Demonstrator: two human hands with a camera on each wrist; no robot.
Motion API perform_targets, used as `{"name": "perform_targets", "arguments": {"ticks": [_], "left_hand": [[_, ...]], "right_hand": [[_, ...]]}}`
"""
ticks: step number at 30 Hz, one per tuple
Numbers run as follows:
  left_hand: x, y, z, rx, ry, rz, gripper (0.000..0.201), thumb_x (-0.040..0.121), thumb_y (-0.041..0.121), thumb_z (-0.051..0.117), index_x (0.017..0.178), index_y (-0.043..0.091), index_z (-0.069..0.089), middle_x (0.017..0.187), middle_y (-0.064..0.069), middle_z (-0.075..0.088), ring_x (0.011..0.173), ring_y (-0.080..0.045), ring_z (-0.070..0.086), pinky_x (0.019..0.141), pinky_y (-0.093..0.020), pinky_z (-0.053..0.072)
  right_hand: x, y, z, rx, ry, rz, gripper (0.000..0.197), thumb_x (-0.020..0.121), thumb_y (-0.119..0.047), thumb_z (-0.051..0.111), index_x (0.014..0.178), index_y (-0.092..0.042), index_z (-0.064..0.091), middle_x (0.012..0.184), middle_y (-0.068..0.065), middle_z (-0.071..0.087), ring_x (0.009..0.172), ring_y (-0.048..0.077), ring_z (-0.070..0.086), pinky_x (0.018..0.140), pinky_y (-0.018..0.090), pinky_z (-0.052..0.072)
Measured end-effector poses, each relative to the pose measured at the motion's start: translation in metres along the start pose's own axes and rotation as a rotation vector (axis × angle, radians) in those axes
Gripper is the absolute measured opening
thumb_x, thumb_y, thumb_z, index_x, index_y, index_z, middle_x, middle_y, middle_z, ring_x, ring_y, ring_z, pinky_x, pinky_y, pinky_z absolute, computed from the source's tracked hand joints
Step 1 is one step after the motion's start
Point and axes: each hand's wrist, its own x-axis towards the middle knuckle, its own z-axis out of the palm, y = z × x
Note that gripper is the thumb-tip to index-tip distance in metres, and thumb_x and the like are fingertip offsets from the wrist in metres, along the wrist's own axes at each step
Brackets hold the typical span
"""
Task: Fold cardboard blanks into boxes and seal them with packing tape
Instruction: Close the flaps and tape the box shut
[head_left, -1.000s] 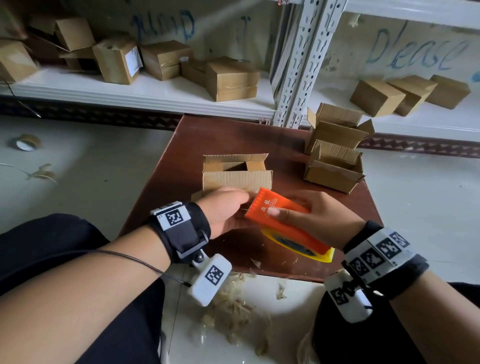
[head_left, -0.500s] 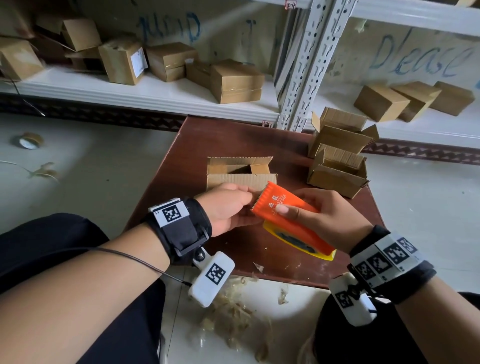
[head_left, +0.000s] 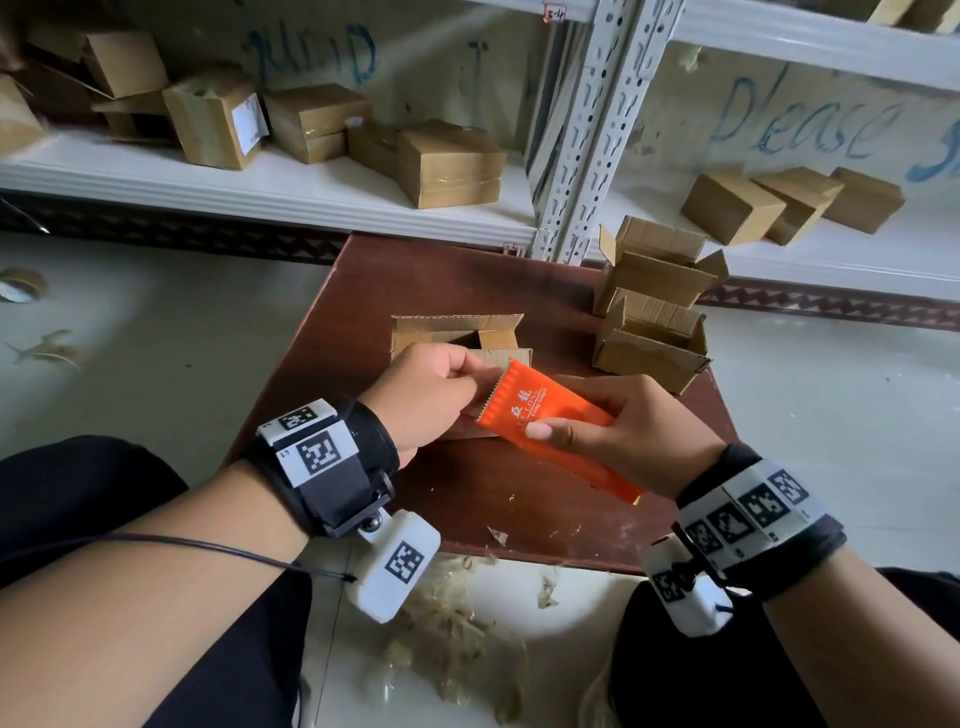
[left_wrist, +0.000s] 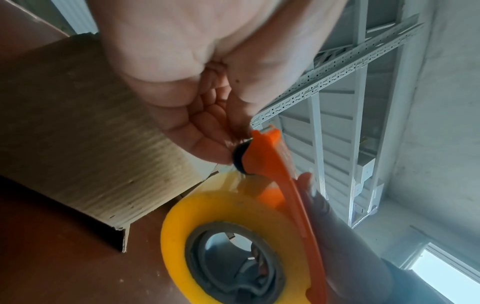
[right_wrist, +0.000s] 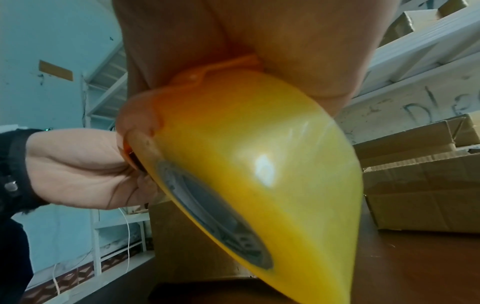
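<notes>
Head view: your right hand (head_left: 631, 431) wraps the orange tape dispenser (head_left: 545, 421), thumb laid along its top face, fingers curled under; it is held low over the brown table (head_left: 519, 499) with the serrated edge pointing at your left hand (head_left: 426, 395), presumably so the tape's free end sits within reach; your left hand is closed in a pinch at that edge, thumb against forefinger; from the left wrist view the fingertips (left_wrist: 207, 152) meet just at the dispenser's black roller, and a clear strip seems to run from there to the yellow tape roll (left_wrist: 233, 236), though the film is too faint to be sure you have it; judged step: starting a strip for sealing.

The open box (head_left: 457, 335) in work stands on the table directly behind your left hand, flaps up, close enough for the strip to go straight onto it.

Counts: one dispenser, one roll in it; three open boxes on the table, this one plus two stacked boxes (head_left: 654, 317) at the far right corner; three closed boxes (head_left: 789, 205) on the right shelf; the left shelf's pile is too jumbled to count; one loose tape roll (head_left: 21, 283) on the floor at left.
</notes>
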Motion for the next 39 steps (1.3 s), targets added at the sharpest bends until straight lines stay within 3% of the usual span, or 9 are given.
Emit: {"name": "perform_targets", "arguments": {"ticks": [5,10,16,19,21,26,30,35,39], "left_hand": [[-0.003,0.006,0.000,-0.007,0.010,0.045,0.015,0.100,0.014,0.066,0.094,0.002,0.071,0.082,-0.011,0.076,0.069,-0.014,0.072,0.060,-0.024,0.058],[-0.001,0.008,-0.002,0.010,0.034,0.101,0.022,0.100,0.016,0.068,0.095,-0.006,0.070,0.080,-0.020,0.072,0.071,-0.024,0.063,0.072,-0.036,0.056],[-0.002,0.010,-0.006,0.053,0.036,0.133,0.021,0.100,0.018,0.068,0.090,-0.001,0.071,0.071,-0.010,0.065,0.062,-0.014,0.054,0.065,-0.030,0.047],[-0.006,0.015,-0.010,0.021,0.048,0.160,0.016,0.100,0.011,0.065,0.093,-0.002,0.071,0.072,-0.007,0.067,0.056,-0.006,0.059,0.059,-0.018,0.048],[-0.006,0.020,-0.021,-0.042,0.092,0.172,0.011,0.100,0.009,0.065,0.093,0.003,0.071,0.071,-0.002,0.070,0.057,-0.004,0.063,0.059,-0.017,0.050],[0.002,0.028,-0.070,-0.027,0.204,0.200,0.013,0.099,0.019,0.068,0.095,0.008,0.072,0.071,0.003,0.073,0.065,-0.007,0.067,0.069,-0.025,0.050],[0.004,0.024,-0.085,0.010,0.228,0.201,0.012,0.099,0.022,0.068,0.095,0.012,0.072,0.074,0.004,0.075,0.067,-0.007,0.069,0.073,-0.026,0.050],[0.007,0.017,-0.098,0.019,0.259,0.186,0.011,0.100,0.022,0.068,0.096,0.013,0.073,0.076,0.004,0.075,0.069,-0.007,0.068,0.072,-0.025,0.049],[0.009,0.014,-0.122,-0.037,0.383,0.175,0.010,0.101,0.020,0.067,0.093,0.016,0.073,0.074,0.006,0.073,0.065,-0.004,0.065,0.067,-0.021,0.046]], "right_hand": [[-0.002,-0.002,-0.004,0.015,0.007,-0.043,0.032,0.075,-0.060,0.077,0.106,-0.055,0.070,0.094,-0.024,0.078,0.083,0.003,0.076,0.071,0.020,0.062],[-0.003,-0.001,-0.006,0.025,0.015,-0.065,0.038,0.076,-0.054,0.081,0.112,-0.052,0.070,0.093,-0.023,0.078,0.082,0.002,0.076,0.069,0.017,0.058],[-0.003,-0.004,-0.007,0.063,0.036,-0.067,0.036,0.077,-0.046,0.083,0.111,-0.049,0.071,0.090,-0.017,0.080,0.077,0.007,0.077,0.065,0.017,0.057],[-0.005,-0.004,-0.009,0.083,0.046,-0.074,0.036,0.076,-0.042,0.084,0.109,-0.048,0.072,0.087,-0.015,0.080,0.072,0.008,0.077,0.060,0.016,0.056],[-0.006,-0.001,-0.013,0.073,0.060,-0.071,0.037,0.075,-0.041,0.085,0.110,-0.047,0.073,0.083,-0.015,0.079,0.068,0.005,0.075,0.059,0.015,0.054],[-0.008,0.014,-0.026,-0.031,0.107,-0.045,0.045,0.069,-0.056,0.083,0.113,-0.050,0.073,0.086,-0.024,0.078,0.074,-0.002,0.074,0.060,0.012,0.051],[-0.010,0.026,-0.030,-0.021,0.104,-0.012,0.052,0.069,-0.053,0.083,0.119,-0.044,0.074,0.087,-0.017,0.079,0.071,0.006,0.076,0.058,0.016,0.055],[-0.012,0.032,-0.032,-0.070,0.095,0.032,0.042,0.067,-0.053,0.082,0.108,-0.054,0.070,0.087,-0.021,0.079,0.071,0.004,0.076,0.058,0.018,0.057],[-0.014,0.041,-0.037,-0.152,0.090,0.101,0.049,0.066,-0.063,0.080,0.113,-0.057,0.069,0.086,-0.032,0.075,0.077,-0.006,0.073,0.067,0.016,0.052]]}}
